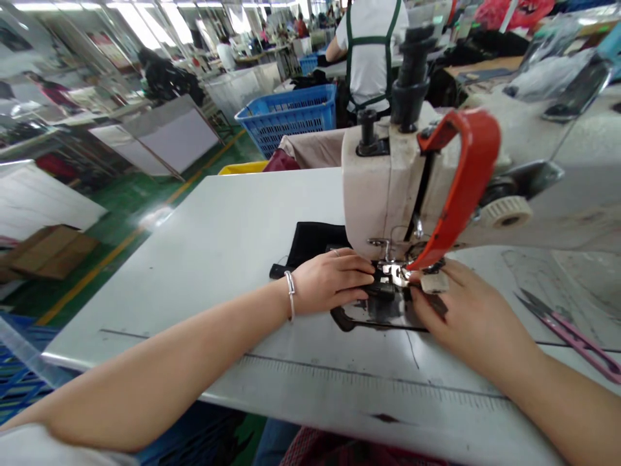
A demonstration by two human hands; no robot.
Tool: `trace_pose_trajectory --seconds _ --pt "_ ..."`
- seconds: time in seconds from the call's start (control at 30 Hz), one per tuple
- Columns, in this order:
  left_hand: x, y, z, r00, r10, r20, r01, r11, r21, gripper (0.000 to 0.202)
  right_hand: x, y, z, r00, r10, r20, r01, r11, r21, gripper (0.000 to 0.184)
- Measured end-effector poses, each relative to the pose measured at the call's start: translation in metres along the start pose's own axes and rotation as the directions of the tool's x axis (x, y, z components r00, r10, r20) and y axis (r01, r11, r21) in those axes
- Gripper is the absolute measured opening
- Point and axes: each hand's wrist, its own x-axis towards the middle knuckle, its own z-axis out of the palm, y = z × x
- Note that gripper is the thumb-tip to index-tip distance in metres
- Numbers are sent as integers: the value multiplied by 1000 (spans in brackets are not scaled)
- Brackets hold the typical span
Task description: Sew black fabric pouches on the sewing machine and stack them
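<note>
A folded piece of black fabric (315,239) lies on the bed of a sewing machine (373,188), partly under its presser foot (398,273). My left hand (334,281), with a bracelet at the wrist, rests on the fabric, fingers stretched out flat left of the foot. My right hand (456,304) is close against the foot on the other side. Its thumb and forefinger come together there, but the machine's parts hide the fingertips and whatever they pinch. A red curved guard (468,175) rises in front of the machine head.
Pink-handled thread snips (572,336) lie right of my right hand. A ruler scale (369,378) runs along the front of the white table (233,233). Beyond it stand a blue basket (291,116) and a person in a white shirt (371,58). A cardboard box (53,252) is at left.
</note>
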Motion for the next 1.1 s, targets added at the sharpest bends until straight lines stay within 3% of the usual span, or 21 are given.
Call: trace_pose_trajectory --seconds 0.1,0.2,0.33,0.5,0.7,0.93,1.1 --pt "-2 -15 -6 999 29 18 -29 999 -17 20 3 3 0 999 29 45 -25 996 -83 17" --pt "-1 -15 -9 1000 18 8 -18 1000 -21 19 3 3 -2 997 19 74 -7 989 -146 24" --pt "5 5 -5 999 -35 -14 36 999 36 20 2 0 -5 997 -22 68 32 989 -148 32" --pt "12 28 8 988 -122 -92 136 978 160 14 4 -4 3 998 -59 29 58 998 28 14" --pt "9 40 9 979 -152 -138 164 983 79 12 5 -5 8 979 -151 138 136 985 106 15" --pt "6 46 8 966 -225 -125 232 972 41 17 2 -9 8 996 -64 62 56 992 114 15" --pt "6 47 13 941 -296 -162 302 953 14 16 4 -6 14 994 45 96 -61 983 173 15"
